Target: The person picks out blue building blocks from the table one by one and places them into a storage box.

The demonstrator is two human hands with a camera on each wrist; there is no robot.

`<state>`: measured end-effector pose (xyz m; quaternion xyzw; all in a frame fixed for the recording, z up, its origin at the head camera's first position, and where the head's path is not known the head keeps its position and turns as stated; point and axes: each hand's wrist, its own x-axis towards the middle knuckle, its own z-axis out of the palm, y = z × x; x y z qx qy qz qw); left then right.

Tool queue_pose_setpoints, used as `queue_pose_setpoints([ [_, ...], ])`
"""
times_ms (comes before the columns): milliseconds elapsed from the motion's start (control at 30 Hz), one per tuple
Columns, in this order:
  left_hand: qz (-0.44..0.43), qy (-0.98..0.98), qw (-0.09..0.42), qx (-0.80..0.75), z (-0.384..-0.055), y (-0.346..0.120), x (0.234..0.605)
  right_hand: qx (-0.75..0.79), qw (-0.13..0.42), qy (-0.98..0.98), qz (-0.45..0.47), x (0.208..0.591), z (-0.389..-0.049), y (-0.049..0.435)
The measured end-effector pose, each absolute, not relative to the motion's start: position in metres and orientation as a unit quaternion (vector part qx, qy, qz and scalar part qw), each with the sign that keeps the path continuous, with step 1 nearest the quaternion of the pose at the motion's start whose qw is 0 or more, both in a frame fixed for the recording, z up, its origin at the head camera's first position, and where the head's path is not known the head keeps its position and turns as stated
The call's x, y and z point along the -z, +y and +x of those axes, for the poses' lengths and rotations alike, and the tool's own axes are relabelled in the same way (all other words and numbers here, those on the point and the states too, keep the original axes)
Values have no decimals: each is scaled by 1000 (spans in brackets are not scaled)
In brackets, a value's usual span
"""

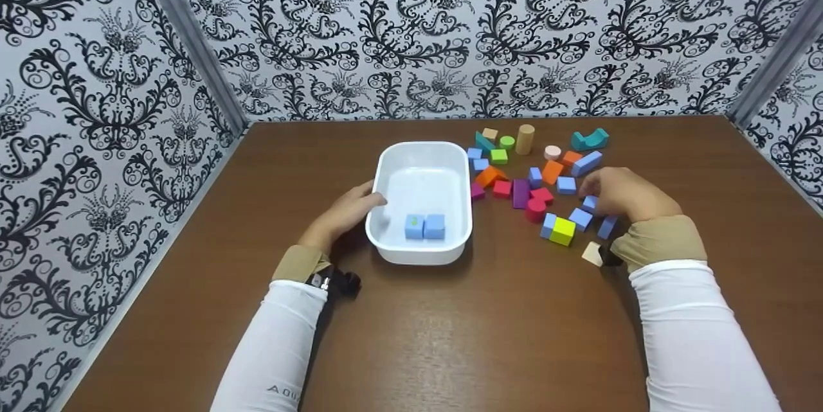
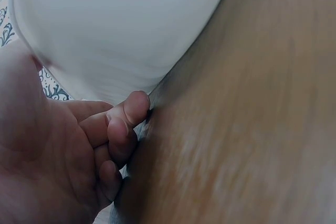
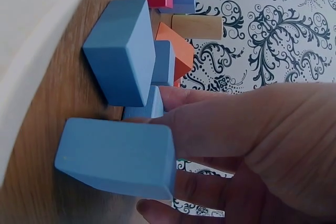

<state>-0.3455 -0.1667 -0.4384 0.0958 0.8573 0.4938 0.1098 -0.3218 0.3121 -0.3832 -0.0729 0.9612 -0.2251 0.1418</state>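
A white plastic tub stands left of the blocks, with two blue cubes side by side in its near end. My left hand holds the tub's left side, the thumb over the rim and the fingers along the outer wall. In the left wrist view the fingers of that hand bend beside the tub wall. My right hand pinches a small blue block between thumb and index finger, low over the table. Nearer the right wrist camera are two more blue blocks, one angular and one oblong.
Wooden blocks of several colours are scattered right of the tub, among them a yellow-green cube, a purple block, a tan cylinder and a teal arch. A cream block lies by the right wrist. Patterned walls enclose the brown table.
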Motion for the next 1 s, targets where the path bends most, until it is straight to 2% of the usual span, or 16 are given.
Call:
queue_pose_setpoints([
  [300, 91, 856, 113, -495, -345, -166, 438, 248, 143, 956, -66, 379, -320, 316],
  [533, 91, 857, 112, -495, -345, -165, 437, 249, 112, 959, -70, 370, -320, 315],
  [1000, 88, 849, 112, -508, -345, -165, 438, 236, 67, 962, -122, 350, -307, 277],
])
